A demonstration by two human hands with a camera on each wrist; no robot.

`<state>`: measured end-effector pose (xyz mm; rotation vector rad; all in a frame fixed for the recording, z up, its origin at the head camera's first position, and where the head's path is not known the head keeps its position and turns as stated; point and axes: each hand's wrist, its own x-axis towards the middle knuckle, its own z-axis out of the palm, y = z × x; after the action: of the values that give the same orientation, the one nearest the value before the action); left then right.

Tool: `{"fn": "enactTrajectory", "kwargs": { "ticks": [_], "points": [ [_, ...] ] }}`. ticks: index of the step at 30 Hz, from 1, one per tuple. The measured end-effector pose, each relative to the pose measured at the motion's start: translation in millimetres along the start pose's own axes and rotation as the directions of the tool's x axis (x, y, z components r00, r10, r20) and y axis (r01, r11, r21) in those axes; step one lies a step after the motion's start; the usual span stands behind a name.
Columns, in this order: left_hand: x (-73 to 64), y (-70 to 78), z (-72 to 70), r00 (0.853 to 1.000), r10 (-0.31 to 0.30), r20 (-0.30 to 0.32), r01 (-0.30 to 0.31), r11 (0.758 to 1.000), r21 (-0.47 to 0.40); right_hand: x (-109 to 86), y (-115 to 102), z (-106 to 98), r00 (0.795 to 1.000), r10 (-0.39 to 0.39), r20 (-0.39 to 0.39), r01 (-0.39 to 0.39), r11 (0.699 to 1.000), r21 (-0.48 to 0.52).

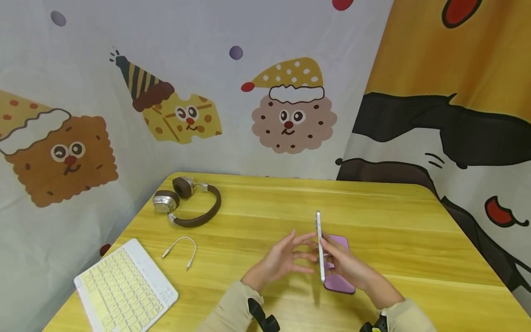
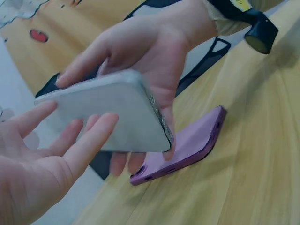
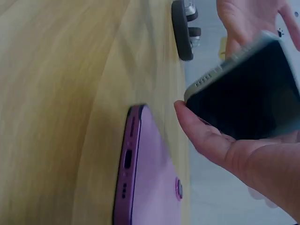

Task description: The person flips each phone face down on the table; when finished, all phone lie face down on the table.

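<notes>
My right hand [image 1: 350,267] holds a white-edged smartphone [image 1: 320,249] on its side edge, raised over the table, with the thumb along one side. In the right wrist view its dark screen [image 3: 248,93] faces that hand's camera. My left hand [image 1: 286,258] is beside the phone's pale back [image 2: 122,117], fingers spread and fairly straight, the fingertips right at that surface. Below and just behind the right hand, a purple phone case [image 1: 340,283] lies on the table. Port and speaker cutouts show on its short edge [image 3: 128,159].
Brown over-ear headphones [image 1: 195,219] lie at the table's back left. A short white cable [image 1: 194,251] curves in front of them. A white keyboard [image 1: 124,288] with yellowish keys occupies the front left. Printed cartoon curtains [image 1: 232,152] hang behind the wooden table [image 1: 265,203].
</notes>
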<state>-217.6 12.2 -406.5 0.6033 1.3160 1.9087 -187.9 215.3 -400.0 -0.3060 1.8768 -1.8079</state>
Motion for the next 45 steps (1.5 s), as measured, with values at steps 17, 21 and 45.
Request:
{"fn": "enactTrajectory", "kwargs": {
  "ticks": [17, 21, 45],
  "points": [
    [12.4, -22.3, 14.1, 0.989, 0.014, -0.144, 0.021, 0.972, 0.236, -0.8, 2, 1, 0.997, -0.016, -0.075, 0.015, 1.000, -0.009],
    [12.3, -22.5, 11.5, 0.989, -0.002, -0.149, 0.036, 0.973, 0.226, -2.5, 3, 1, 0.998, -0.048, -0.031, 0.049, 0.999, 0.021],
    [17.4, -22.9, 27.3, 0.966, 0.052, -0.251, 0.020, 0.960, 0.279, -3.1, 8, 6, 0.993, -0.113, 0.036, 0.103, 0.974, 0.200]
  ]
}}
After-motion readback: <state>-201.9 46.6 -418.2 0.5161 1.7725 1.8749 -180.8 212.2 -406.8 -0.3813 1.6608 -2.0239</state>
